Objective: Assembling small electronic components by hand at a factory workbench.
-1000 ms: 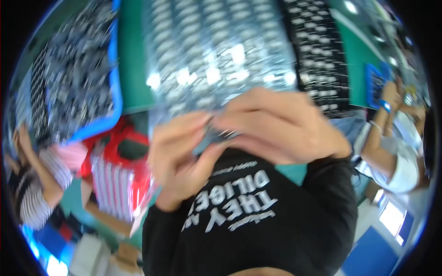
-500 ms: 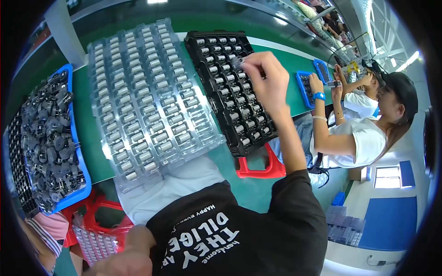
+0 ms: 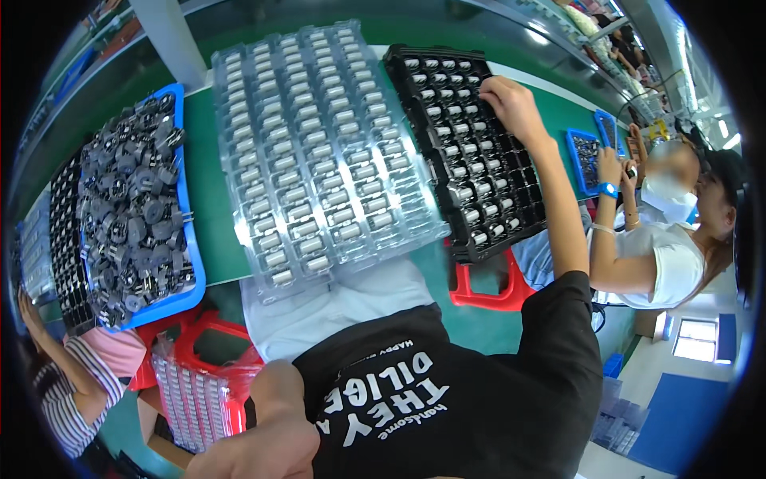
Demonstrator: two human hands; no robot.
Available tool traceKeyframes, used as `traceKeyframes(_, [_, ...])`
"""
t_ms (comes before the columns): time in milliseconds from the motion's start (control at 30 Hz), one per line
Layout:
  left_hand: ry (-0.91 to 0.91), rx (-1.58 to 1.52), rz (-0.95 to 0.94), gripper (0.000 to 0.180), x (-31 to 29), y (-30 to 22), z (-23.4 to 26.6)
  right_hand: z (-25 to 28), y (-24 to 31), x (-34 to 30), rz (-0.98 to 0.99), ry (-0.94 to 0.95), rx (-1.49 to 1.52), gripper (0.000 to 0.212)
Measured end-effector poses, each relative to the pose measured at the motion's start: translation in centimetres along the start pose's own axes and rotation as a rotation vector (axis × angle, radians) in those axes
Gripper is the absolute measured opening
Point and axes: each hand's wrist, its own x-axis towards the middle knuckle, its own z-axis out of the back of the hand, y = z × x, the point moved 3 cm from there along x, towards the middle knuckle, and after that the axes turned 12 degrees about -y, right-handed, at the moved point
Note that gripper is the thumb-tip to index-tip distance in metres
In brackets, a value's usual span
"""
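Observation:
My right hand [image 3: 515, 108] bends over the far right edge of a black tray [image 3: 447, 209]. Its thumb and fingers are pinched together, and what they hold, if anything, is hidden. Silver cylindrical parts [image 3: 479, 168] sit in rows in the tray's pockets; several pockets along its right side look dark. Left of it lies a large clear plastic tray [image 3: 363, 160], also filled with rows of silver cylinders, its near edge over my lap. My left hand [image 3: 255, 451] is low at the picture's bottom edge, away from the trays, its fingers out of sight.
A blue bin [image 3: 195, 279] heaped with dark grey round parts with metal pins [image 3: 132, 215] stands left on the green table [image 3: 209, 188]. Red stools [image 3: 491, 291] stand below. Co-workers sit at both sides; a smaller blue bin [image 3: 581, 160] is at the right.
The whole view has shifted, so the trays and bin appear farther right. The grey part seen in my right fingers before no longer shows; that hand remains at the black tray.

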Motion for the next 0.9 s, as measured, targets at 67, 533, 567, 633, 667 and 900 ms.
traceKeyframes(67, [0.002,0.026,0.526,0.032,0.3,0.2,0.1,-0.3,-0.3,-0.4,0.027,-0.027,-0.002,0.01])
traceKeyframes(533, [1.3,2.376,-0.102,0.043,12.4,-3.9,14.0,2.9,8.7,2.3,0.044,-0.092,0.134,0.01])
traceKeyframes(567, [1.295,2.361,-0.01,0.042,12.0,-3.5,15.2,2.6,9.8,2.8,0.069,-0.058,0.168,0.011])
traceKeyframes(633, [1.372,2.337,0.074,0.041,10.8,-2.8,16.5,2.2,12.0,3.5,0.174,-0.039,0.226,0.014])
traceKeyframes(667, [1.457,2.327,0.066,0.041,10.0,-2.5,16.8,2.0,12.6,3.5,0.228,-0.033,0.247,0.015])
traceKeyframes(900, [1.415,2.341,0.066,0.019,9.0,-2.2,18.5,1.2,17.7,4.5,0.364,0.07,0.396,0.017])
